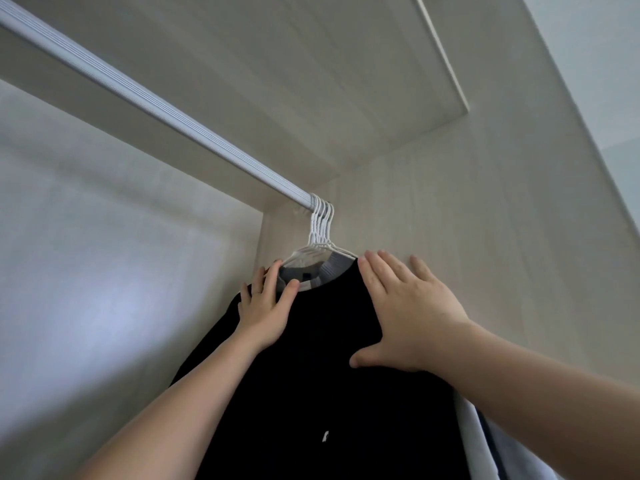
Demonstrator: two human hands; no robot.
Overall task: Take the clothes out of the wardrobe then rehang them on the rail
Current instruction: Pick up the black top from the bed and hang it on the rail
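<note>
A black top (322, 368) with a grey collar hangs at the right end of the white rail (166, 112), on one of several white wire hangers (320, 233) bunched against the wardrobe's side wall. My left hand (265, 306) lies on the top's left shoulder, fingers spread, thumb near the collar. My right hand (405, 313) rests flat on its right shoulder with straight fingers. Pale garments (485, 441) show behind the black top at the lower right.
The wardrobe's side wall (485, 220) stands directly right of the hangers. Its top panel (311, 81) is overhead and the back wall (104, 271) is to the left. The rail to the left of the hangers is bare.
</note>
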